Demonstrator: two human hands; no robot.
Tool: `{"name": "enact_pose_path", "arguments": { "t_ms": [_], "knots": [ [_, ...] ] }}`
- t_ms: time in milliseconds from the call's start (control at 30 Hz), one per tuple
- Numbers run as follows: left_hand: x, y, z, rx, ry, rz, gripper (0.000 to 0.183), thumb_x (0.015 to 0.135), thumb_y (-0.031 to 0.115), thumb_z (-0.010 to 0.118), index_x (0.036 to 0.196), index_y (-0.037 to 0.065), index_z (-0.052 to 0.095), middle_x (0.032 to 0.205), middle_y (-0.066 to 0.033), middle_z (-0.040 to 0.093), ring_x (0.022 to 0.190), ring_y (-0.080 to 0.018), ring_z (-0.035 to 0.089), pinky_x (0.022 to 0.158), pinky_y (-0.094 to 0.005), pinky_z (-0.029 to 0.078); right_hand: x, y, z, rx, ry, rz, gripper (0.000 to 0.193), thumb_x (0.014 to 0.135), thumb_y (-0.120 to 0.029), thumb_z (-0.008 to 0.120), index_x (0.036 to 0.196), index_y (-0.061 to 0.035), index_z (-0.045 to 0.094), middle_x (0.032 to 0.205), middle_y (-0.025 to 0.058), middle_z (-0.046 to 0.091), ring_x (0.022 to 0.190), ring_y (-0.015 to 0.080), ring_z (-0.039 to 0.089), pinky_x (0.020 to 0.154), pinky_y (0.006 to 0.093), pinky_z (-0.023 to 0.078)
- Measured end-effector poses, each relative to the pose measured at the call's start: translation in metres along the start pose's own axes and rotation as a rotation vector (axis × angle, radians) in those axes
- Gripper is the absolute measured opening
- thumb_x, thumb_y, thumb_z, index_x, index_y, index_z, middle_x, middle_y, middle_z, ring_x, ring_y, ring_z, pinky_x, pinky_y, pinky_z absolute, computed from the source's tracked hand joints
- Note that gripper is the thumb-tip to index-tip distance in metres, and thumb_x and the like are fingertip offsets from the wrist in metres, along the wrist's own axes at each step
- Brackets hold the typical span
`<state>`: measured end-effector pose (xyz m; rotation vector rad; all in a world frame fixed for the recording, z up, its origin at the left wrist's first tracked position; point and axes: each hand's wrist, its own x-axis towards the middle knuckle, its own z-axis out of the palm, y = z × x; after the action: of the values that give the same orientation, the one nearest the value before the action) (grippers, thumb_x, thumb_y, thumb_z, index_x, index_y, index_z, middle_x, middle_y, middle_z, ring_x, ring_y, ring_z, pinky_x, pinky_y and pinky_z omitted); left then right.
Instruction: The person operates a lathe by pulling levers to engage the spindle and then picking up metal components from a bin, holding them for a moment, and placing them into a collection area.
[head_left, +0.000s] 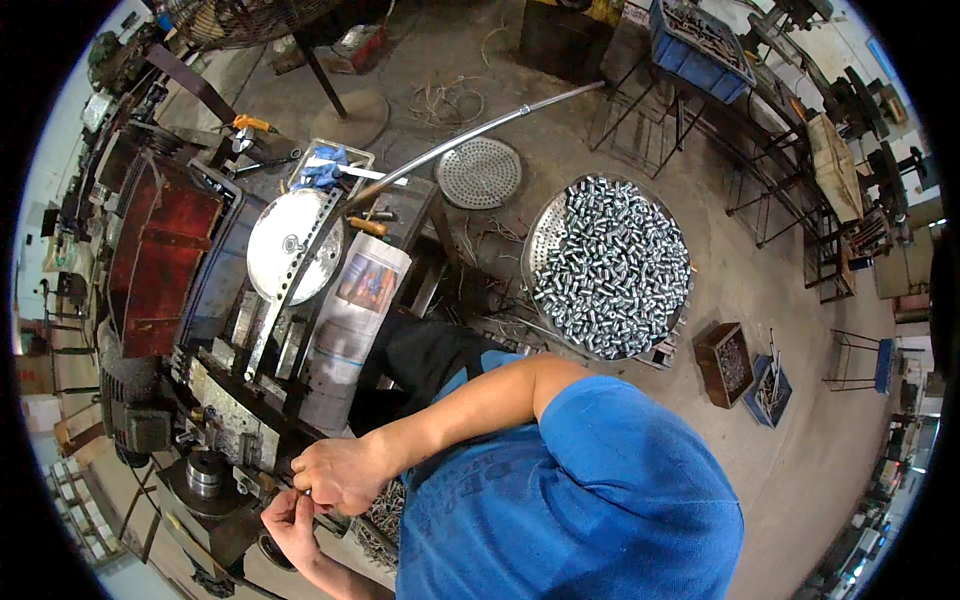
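Observation:
Both of my hands are close together at the lower left, beside the greasy metal machine. My right hand is closed, its fingers curled down near the machine's edge. Just below it, my left hand pinches with thumb and fingertips, almost touching the right. Whatever lies between the fingers is too small and covered to name. A round steel cylinder stands on the machine left of the hands. Beneath my right wrist, a container of small metal parts shows partly.
A folded newspaper, a pale round disc and a perforated metal bar lie on the machine. A long pole juts out over the floor. Right of it stands a large basin heaped with metal sleeves. A blue crate sits farther back.

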<state>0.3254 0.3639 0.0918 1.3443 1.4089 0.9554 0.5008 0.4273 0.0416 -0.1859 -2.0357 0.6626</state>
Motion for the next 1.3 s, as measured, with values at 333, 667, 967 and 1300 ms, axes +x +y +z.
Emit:
{"name": "enact_pose_path", "arguments": {
  "t_ms": [333,667,967,1300],
  "knots": [
    [-0.023,0.013,0.002,0.276,0.099,-0.122,0.021,0.079,0.009,0.062,0.091,-0.008,0.062,0.077,-0.0105,0.065,0.071,-0.0128,0.059,0.066,-0.0271,0.047,0.015,-0.018,-0.01,-0.175,-0.302,-0.062,0.015,0.053,-0.023,0.061,0.055,-0.009,0.056,0.071,0.0067,0.055,0.073,0.0224,0.053,0.064,0.033,0.045],
    [-0.15,-0.006,-0.092,0.484,0.624,-0.275,0.038,0.08,0.012,0.063,0.116,0.003,0.055,0.068,-0.0104,0.063,0.064,-0.014,0.059,0.061,-0.0305,0.047,0.1,0.017,-0.01,-0.131,-0.529,-0.189,0.035,0.054,-0.016,0.063,0.086,-0.0039,0.066,0.098,0.0136,0.061,0.083,0.0302,0.056,0.069,0.0391,0.05],
    [-0.305,-0.123,-0.133,0.815,1.166,-0.439,0.031,0.08,0.007,0.053,0.111,0.004,0.058,0.068,-0.0138,0.058,0.056,-0.024,0.057,0.059,-0.0307,0.046,0.214,0.087,0.094,-0.811,-0.885,-0.234,0.019,0.054,-0.023,0.063,0.064,-0.0091,0.069,0.076,0.0072,0.064,0.095,0.0232,0.053,0.106,0.041,0.026],
    [-0.287,-0.125,-0.09,0.64,1.174,-0.527,0.05,0.077,0.026,0.068,0.115,-0.001,0.051,0.073,-0.0173,0.061,0.067,-0.0297,0.063,0.062,-0.0386,0.047,0.208,0.087,0.122,-0.765,-0.846,-0.25,0.024,0.046,-0.023,0.064,0.063,-0.0058,0.067,0.071,0.0103,0.063,0.083,0.0264,0.055,0.086,0.0355,0.042]
  ]
}}
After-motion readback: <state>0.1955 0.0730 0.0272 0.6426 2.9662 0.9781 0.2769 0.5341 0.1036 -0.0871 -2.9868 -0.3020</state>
